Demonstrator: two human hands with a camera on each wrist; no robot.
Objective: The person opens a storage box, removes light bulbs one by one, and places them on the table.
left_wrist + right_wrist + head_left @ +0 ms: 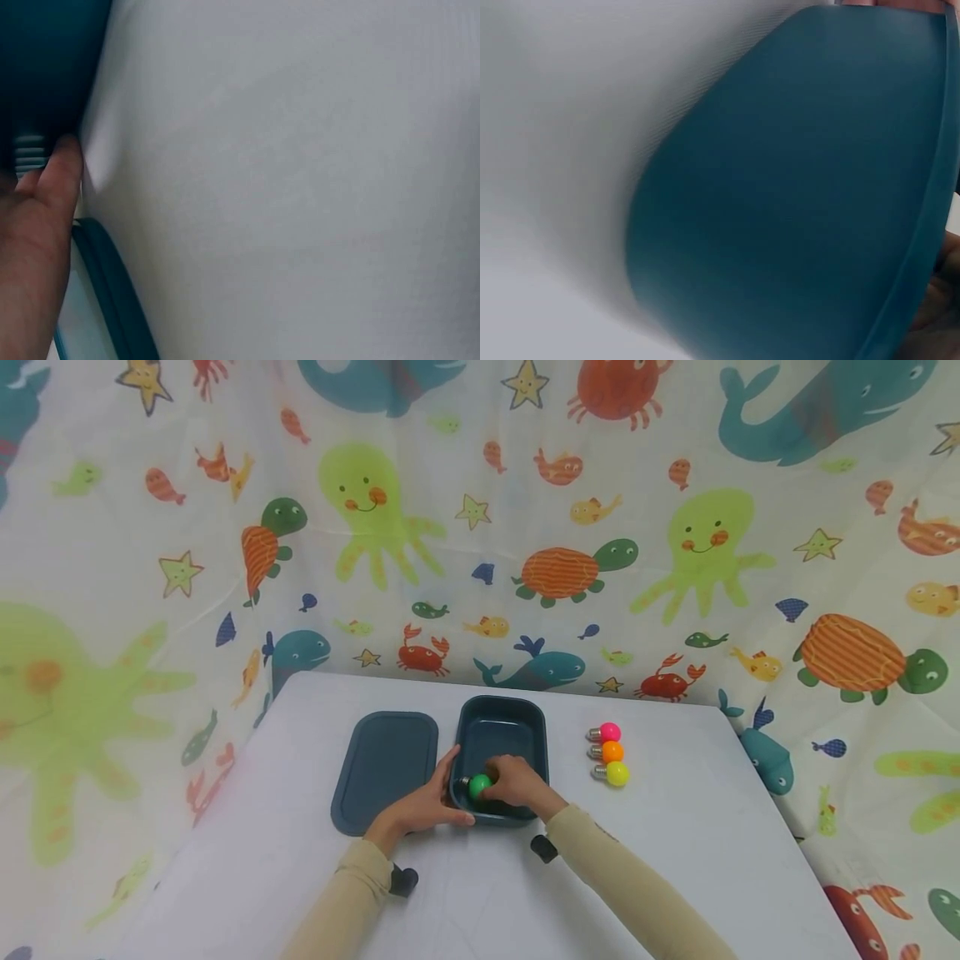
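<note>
A dark blue-green box (pixel 504 735) stands on the white table with its top uncovered. My left hand (pixel 423 806) holds its near left corner, thumb along the front wall and fingers along the left side. Inside the near end, my right hand (pixel 517 781) pinches a green light bulb (pixel 478 787), whose metal base points left. The left wrist view has the left hand (pixel 34 247) against the box's wall (pixel 52 67). In the right wrist view the box's outer wall (pixel 780 187) hides most of the right hand (pixel 937 307) and the bulb.
A flat lid (pixel 393 760) of the same colour lies left of the box. To the right, a pink bulb (pixel 610 732), an orange bulb (pixel 612 752) and a yellow bulb (pixel 617 773) lie in a column. A sea-animal curtain (pixel 450 543) hangs behind the table.
</note>
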